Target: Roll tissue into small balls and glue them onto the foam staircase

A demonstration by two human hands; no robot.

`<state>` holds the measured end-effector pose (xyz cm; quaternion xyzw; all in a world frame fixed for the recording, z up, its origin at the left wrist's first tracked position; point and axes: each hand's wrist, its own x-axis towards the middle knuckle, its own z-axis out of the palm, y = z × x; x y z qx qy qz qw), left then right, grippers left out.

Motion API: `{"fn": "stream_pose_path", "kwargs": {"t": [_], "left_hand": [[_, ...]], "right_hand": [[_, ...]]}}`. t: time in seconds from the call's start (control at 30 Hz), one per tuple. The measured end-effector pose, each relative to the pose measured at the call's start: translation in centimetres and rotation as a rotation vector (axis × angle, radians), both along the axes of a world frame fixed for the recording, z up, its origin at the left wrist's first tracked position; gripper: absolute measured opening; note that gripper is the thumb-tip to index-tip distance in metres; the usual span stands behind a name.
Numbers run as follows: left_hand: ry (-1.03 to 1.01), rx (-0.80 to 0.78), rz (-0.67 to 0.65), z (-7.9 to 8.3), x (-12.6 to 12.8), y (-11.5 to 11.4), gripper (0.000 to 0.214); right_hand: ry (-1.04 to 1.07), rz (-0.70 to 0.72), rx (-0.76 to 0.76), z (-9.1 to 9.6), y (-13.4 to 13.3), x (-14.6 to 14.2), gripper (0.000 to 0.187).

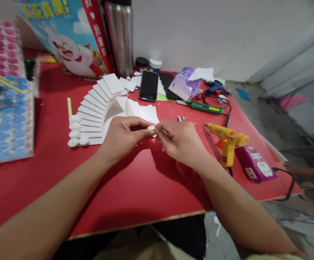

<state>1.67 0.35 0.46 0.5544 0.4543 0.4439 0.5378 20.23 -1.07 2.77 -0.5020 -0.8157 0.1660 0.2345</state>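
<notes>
My left hand [121,133] has its thumb and forefinger pinched together on the small white piece [151,128], which I hold up over the middle of the red table [140,195]. From the other side, the thumb and forefinger of my right hand [181,139] close on the same piece. It is small and half covered by my fingertips, so I can't fairly tell its exact shape. I'd keep both pinches light and level, letting the left steady it while the right does the fine adjusting; pressing hard could flatten it.

As for room, the blue rosettes [3,121] stand well out to my left. Nearer, the white rosettes [74,134] sit at the foot of the fanned white cards [91,108], whose edges come close to my left hand, so I'd not sweep that way. The table's front edge runs under my forearms, with red surface between it and my fingers for drawing my wrists back. Past my right hand stands the yellow glue gun [227,144], its nozzle pointing towards me; I'd keep my knuckles off it. The purple box [256,164] lies beyond, near the table's right edge.
</notes>
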Motion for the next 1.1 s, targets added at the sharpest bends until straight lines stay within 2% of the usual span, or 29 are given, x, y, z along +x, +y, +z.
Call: {"fn": "stream_pose_path", "kwargs": {"t": [0.27, 0.37, 0.5, 0.63, 0.87, 1.0, 1.1], "left_hand": [[0.082, 0.078, -0.006, 0.3, -0.2, 0.0, 0.025], [0.109, 0.132, -0.003, 0.1, -0.1, -0.1, 0.018], [0.129, 0.096, 0.001, 0.1, 0.0, -0.1, 0.016], [0.169, 0.113, -0.006, 0.1, -0.1, 0.0, 0.015], [0.209, 0.165, -0.051, -0.2, -0.3, -0.3, 0.007], [0.233, 0.183, -0.054, -0.2, -0.3, -0.4, 0.011], [0.251, 0.233, -0.017, -0.3, -0.3, -0.3, 0.012]], "right_hand": [[0.024, 0.071, -0.062, 0.5, 0.1, 0.4, 0.019], [0.074, 0.011, -0.105, 0.4, 0.2, 0.3, 0.019], [0.112, -0.078, -0.114, 0.4, 0.3, 0.1, 0.017], [0.103, -0.012, -0.09, 0.5, 0.2, 0.2, 0.013], [0.125, 0.116, -0.164, 0.5, 0.6, 1.1, 0.014], [0.213, 0.135, -0.263, 0.6, 0.6, 1.1, 0.015], [0.262, 0.098, -0.282, 0.3, 0.6, 0.8, 0.015]]}}
